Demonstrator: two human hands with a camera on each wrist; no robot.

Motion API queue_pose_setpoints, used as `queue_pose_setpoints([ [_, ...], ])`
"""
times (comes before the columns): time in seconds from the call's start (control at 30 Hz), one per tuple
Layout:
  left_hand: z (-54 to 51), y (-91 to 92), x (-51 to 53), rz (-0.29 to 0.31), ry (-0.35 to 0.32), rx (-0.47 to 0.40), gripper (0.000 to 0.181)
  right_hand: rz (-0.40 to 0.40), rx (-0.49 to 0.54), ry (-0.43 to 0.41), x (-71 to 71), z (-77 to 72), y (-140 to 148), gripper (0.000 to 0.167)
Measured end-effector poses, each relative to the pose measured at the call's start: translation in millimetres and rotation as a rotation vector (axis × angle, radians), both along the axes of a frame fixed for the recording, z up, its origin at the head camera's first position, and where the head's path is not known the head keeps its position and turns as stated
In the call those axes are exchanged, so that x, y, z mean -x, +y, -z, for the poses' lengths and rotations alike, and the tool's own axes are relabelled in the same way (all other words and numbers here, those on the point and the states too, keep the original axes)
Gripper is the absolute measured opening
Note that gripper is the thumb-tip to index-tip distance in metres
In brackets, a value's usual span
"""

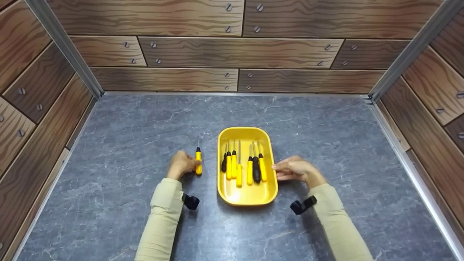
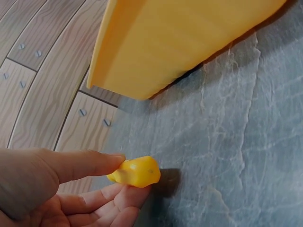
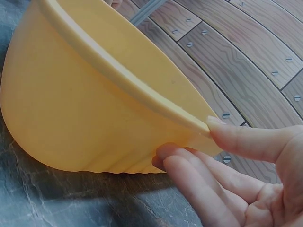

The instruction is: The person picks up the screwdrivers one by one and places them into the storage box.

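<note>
In the head view, my left hand (image 1: 182,163) is left of the yellow tray and pinches a screwdriver (image 1: 198,163) by its yellow handle, shaft pointing away from me. The left wrist view shows the handle's butt end (image 2: 143,172) between thumb and fingers, just above the floor; the shaft is hidden there. My right hand (image 1: 298,169) holds the right side of the yellow tray (image 1: 246,197). The right wrist view has its thumb (image 3: 251,142) at the rim and its fingertips against the outer wall. Several yellow and black screwdrivers (image 1: 239,175) lie in the tray in two groups.
A grey marbled surface (image 1: 145,127) lies beneath everything. Wood-patterned panels (image 1: 239,52) stand behind and at both sides, with metal rails (image 1: 70,50) at the corners. A black wrist camera (image 1: 191,201) sits at my left sleeve, another black wrist camera (image 1: 303,205) at the right.
</note>
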State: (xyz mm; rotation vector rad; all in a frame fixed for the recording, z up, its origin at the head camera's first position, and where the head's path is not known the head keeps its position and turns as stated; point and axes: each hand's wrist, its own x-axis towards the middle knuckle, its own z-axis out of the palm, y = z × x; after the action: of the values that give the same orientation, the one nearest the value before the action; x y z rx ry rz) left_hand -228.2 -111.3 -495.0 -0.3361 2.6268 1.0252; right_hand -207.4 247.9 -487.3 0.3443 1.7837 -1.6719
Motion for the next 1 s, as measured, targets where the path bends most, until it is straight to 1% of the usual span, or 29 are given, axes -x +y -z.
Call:
queue_pose_setpoints([
  [0.13, -2.7, 0.7, 0.4, -0.006, 0.0, -0.023, 0.02, -0.003, 0.01, 0.005, -0.6, -0.7, 0.0, 0.04],
  [0.37, -7.6, -1.0, 2.8, 0.015, -0.024, -0.044, 0.024, -0.013, 0.011, 0.011, 0.0, 0.3, -0.2, 0.027],
  [0.5, -11.1, -0.9, 2.5, 0.017, -0.039, -0.039, 0.025, -0.006, 0.009, 0.009, -0.3, -1.0, -0.6, 0.028],
  [0.77, -17.2, 0.3, 0.9, 0.027, -0.023, -0.045, 0.024, 0.004, 0.0, 0.003, 0.0, -0.1, -0.2, 0.032],
  [0.9, -19.2, 0.7, -0.3, 0.032, -0.001, -0.035, 0.024, 0.0, -0.002, 0.004, 0.2, 0.2, -0.1, 0.035],
  [1.0, -20.0, 1.3, -0.9, 0.04, 0.02, -0.028, 0.025, 0.003, -0.002, 0.002, 0.2, 0.4, 0.1, 0.029],
])
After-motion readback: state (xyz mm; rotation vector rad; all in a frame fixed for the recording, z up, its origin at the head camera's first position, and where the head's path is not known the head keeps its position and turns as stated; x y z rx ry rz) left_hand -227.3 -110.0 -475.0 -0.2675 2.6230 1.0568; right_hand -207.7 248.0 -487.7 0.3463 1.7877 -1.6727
